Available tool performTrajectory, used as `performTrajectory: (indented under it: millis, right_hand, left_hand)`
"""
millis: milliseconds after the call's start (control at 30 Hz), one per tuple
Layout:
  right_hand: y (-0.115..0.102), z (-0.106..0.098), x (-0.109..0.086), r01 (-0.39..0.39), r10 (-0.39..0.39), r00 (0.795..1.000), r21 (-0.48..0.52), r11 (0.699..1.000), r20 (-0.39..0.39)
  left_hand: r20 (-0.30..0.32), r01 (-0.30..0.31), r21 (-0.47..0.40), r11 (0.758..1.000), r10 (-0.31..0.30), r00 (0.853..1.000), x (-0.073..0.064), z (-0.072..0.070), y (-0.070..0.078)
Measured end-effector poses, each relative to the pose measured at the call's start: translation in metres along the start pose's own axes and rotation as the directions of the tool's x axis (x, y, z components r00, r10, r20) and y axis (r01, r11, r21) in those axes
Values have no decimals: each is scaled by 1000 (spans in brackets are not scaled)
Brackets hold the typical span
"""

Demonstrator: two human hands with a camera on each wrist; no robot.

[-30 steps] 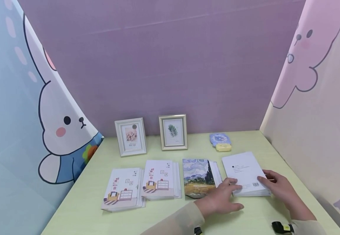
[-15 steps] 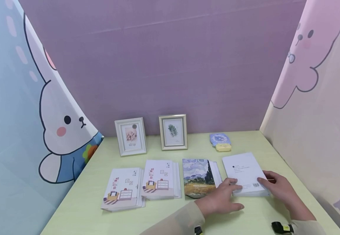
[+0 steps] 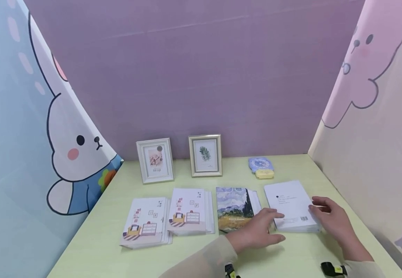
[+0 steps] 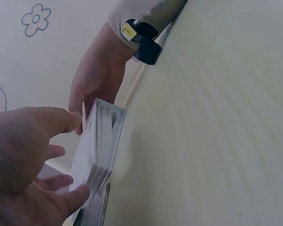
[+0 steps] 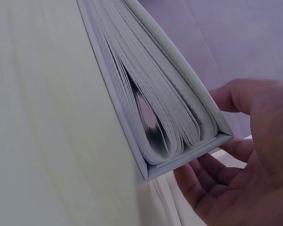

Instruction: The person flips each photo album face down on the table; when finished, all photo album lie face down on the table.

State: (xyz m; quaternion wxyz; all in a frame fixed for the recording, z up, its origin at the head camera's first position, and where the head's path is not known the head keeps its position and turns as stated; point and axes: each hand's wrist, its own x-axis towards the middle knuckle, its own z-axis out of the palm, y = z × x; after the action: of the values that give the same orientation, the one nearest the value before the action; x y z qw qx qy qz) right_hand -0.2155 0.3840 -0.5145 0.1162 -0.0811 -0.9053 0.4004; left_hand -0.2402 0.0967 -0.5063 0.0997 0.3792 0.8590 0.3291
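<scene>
A thick white photo album [image 3: 289, 202] lies flat at the right of the row, small print and a barcode on its upper cover. My left hand [image 3: 256, 229] reaches across its lower left corner, index finger over the cover, thumb spread out toward me. By the right edge is my right hand [image 3: 334, 220], its thumb at the cover's edge and its fingers loosely bent beside the spine. In the right wrist view the album's pages [image 5: 155, 84] fan slightly inside the covers, with fingers [image 5: 217, 179] along the spine.
A landscape-painted album [image 3: 233, 208] lies partly behind my left wrist. Further left are two white albums [image 3: 187, 210] [image 3: 143, 220] with furniture drawings. Behind them stand a white picture frame [image 3: 155, 160] and a gold-toned frame [image 3: 205, 155]. A blue dial-like object [image 3: 260, 164] and a yellow piece [image 3: 265, 174] lie back right.
My right hand's thumb and index finger have eased outward from the cover's right edge. My left hand has drawn back slightly to the left. The albums lie as before.
</scene>
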Motion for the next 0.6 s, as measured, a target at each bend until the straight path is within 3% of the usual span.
performTrajectory:
  millis: [67, 200, 267, 467, 600]
  right_hand:
    - [0, 0, 0, -6, 7, 1000, 6, 1000, -30]
    - [0, -1, 0, -21, 22, 999, 15, 1000, -44]
    - [-2, -1, 0, -26, 27, 998, 11, 1000, -49]
    - [-13, -1, -1, 24, -26, 998, -30, 999, -63]
    - [-24, 3, -2, 115, -121, 988, -72, 991, -93]
  left_hand:
    - [-23, -18, -110, 994, 15, 1000, -5, -3, -6]
    - [-86, -44, -308, 950, 18, 996, -19, -9, -18]
    - [-103, -38, -329, 943, 4, 995, -27, -16, -22]
    - [-162, -51, -282, 958, 5, 987, -42, -38, -32]
    - [-192, -74, -370, 926, 1, 981, -51, -48, -38]
